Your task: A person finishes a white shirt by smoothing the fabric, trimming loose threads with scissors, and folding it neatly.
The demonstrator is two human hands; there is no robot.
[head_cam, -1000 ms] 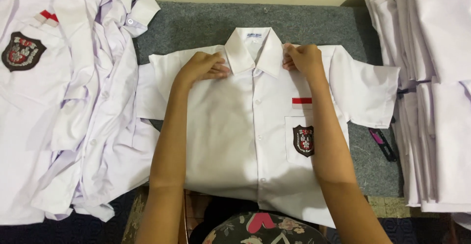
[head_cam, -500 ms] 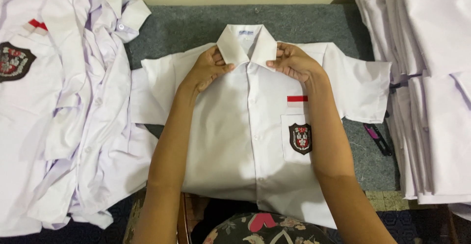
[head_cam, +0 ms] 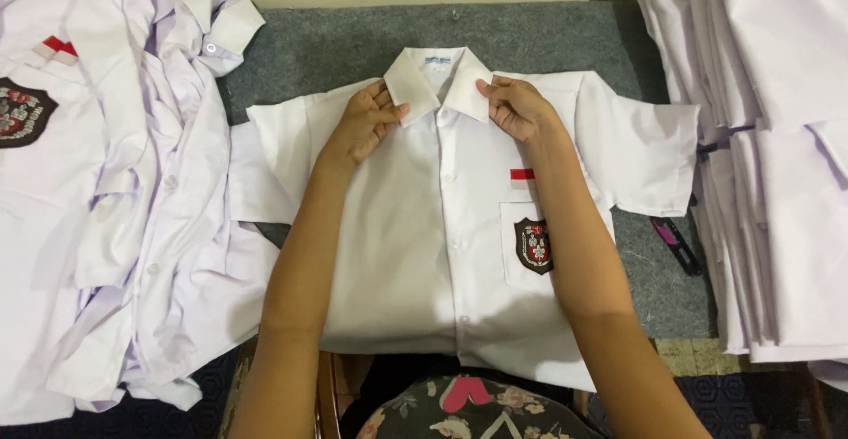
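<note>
Head view: your left hand (head_cam: 364,125) and right hand (head_cam: 517,108) each pinch a collar (head_cam: 439,81) point of the white shirt (head_cam: 424,253), lying buttoned on the grey desk (head_cam: 353,46). Left of it, loose shirts (head_cam: 115,192); right, folded stack (head_cam: 777,156).

The pile of loose shirts (head_cam: 106,209) runs off the left edge, and the folded stack (head_cam: 777,165) runs off the right. The forearms cover part of the white shirt (head_cam: 424,253). A small black tool (head_cam: 678,245) is half tucked under the stack.

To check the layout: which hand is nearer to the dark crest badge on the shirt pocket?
Right. The right hand pinches the collar above the badge; the left hand is across the button line.
</note>
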